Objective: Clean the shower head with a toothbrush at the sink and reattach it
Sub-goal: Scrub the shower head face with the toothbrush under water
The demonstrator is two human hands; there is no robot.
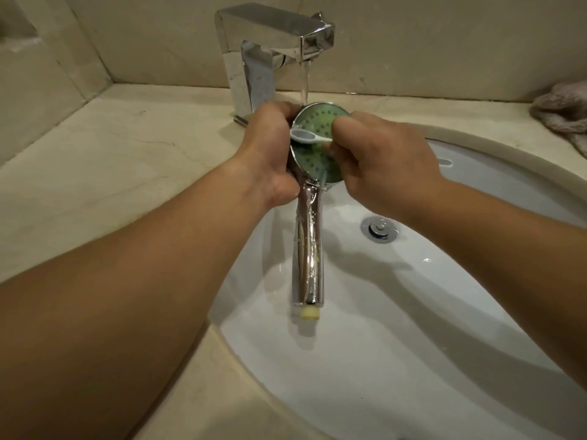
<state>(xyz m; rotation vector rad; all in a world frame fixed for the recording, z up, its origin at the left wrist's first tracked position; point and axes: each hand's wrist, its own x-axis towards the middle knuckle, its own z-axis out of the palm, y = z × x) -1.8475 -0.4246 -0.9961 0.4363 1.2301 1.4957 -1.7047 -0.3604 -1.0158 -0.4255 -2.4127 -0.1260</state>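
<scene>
A chrome shower head [313,160] with a round green spray face is held over the white sink [413,312], its handle pointing toward me. My left hand [270,147] grips it around the neck and left rim. My right hand [381,160] pinches a white toothbrush [306,136] whose head lies across the green face. Water runs from the chrome tap [270,42] onto the top edge of the shower head.
A beige stone counter [111,160] surrounds the sink. The drain plug [379,228] sits at the bowl's bottom. A crumpled pinkish cloth [562,112] lies at the far right of the counter. Tiled walls close off the back and left.
</scene>
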